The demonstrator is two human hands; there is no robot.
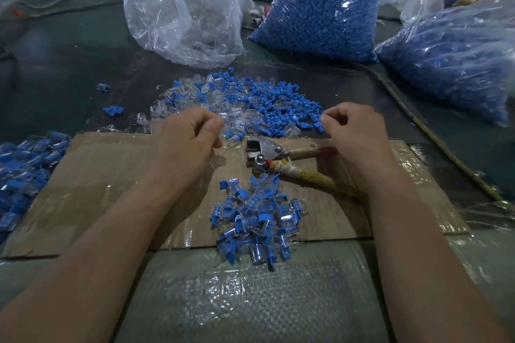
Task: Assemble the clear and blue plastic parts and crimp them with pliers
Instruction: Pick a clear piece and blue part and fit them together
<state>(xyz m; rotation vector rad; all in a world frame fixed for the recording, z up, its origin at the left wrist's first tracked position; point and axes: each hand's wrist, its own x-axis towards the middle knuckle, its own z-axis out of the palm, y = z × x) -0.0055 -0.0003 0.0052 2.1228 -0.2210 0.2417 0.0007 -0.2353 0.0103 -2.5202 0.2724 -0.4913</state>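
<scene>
At the far left edge a heap of joined pieces (26, 172) spills over the tabletop (83, 58) and onto the corner of a taped cardboard sheet (97, 189). A few stray blue and clear bits lie just beyond that corner.

The left hand (185, 145) hovers over the sheet's far edge with fingers curled in and thumb against forefinger; it seems to pinch a small clear part, though glare and blur make that hard to confirm.

Behind the hands, a loose pile of clear and blue parts (245, 103) spreads across the dark tabletop. Farther back stand a clear bag (184, 8) of clear parts and a full blue bag (326, 5) of blue ones.

Between the hands the pliers (267, 154) lie flat on the cardboard, untouched, metal head pointing left, long axis running left to right, the wrapped handles splaying toward the right forearm. Just nearer the person, touching the pliers' head, sits a small pile of assembled pieces (256, 223).

The right hand (354, 131) is loosely closed at the right fringe of the loose pile, thumb and forefinger together; whether it holds anything cannot be told. A second bag of blue parts (457, 64) lies at the far right.
</scene>
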